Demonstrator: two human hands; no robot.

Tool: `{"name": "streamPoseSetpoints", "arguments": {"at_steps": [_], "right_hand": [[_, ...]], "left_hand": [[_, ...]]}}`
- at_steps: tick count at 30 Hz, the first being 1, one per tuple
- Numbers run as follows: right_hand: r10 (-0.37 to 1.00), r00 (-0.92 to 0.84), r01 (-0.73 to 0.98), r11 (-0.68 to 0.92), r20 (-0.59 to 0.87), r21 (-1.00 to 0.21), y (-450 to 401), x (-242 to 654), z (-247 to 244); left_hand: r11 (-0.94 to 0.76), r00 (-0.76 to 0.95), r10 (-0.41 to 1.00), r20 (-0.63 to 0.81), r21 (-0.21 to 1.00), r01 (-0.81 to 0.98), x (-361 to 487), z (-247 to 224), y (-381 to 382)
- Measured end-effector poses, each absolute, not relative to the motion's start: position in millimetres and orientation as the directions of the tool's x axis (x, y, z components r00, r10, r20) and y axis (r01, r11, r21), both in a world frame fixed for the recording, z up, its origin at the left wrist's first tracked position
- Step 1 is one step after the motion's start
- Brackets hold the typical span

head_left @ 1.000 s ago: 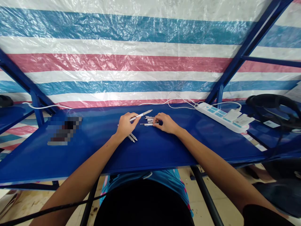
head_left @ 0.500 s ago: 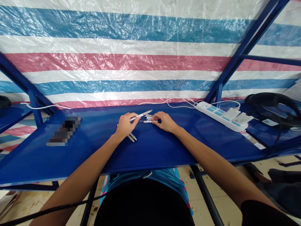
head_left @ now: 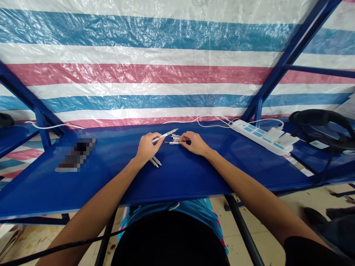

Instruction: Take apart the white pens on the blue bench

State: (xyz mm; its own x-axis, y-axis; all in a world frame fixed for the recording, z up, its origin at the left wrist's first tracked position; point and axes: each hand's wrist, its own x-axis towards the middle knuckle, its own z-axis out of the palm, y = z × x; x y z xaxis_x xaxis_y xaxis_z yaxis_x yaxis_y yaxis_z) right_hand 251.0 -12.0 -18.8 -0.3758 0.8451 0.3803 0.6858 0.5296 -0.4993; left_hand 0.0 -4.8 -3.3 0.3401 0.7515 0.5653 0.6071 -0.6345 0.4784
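My left hand [head_left: 148, 146] is closed around a white pen [head_left: 166, 135], whose pointed end slants up to the right above the blue table [head_left: 177, 177]. Two light-coloured pens [head_left: 155, 162] lie under and beside that hand, partly covered by it. To the right, my right hand [head_left: 195, 143] rests on the table with thumb and fingertips pinched at the end of a white pen [head_left: 174, 143]. More white pens [head_left: 174, 136] lie close together just behind it, their right ends hidden by my fingers.
A blurred-out flat object [head_left: 76, 155] lies on the left. At the right are a white power strip [head_left: 260, 136] with plugged-in adapters, a white cable [head_left: 213, 125] and a black headset-like object [head_left: 323, 127]. Blue metal posts [head_left: 277, 74] frame a striped sheet [head_left: 155, 74] behind.
The tip of the pen in my left hand has shifted slightly left. My right hand stays in place. Dark shapes near the floor at the lower right have moved.
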Motion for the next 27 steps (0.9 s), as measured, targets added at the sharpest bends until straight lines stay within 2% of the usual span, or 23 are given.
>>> {"name": "streamPoseSetpoints", "arguments": {"at_steps": [13,20,27], "right_hand": [[0.823,-0.300,0.647,0.548,0.483,-0.531,-6,253,-23],[0.812,-0.255,0.570,0.565,0.526,-0.596,-14,249,-14],[0.797,-0.456,0.480,0.595,0.396,-0.644,-25,243,-9]], "left_hand": [[-0.601,0.328,0.776,0.539,0.475,0.643,0,-5,-3],[-0.648,0.423,0.749,0.510,0.429,0.630,-1,-9,-1],[-0.742,0.544,0.660,0.518,0.334,0.582,0,-10,-1]]}}
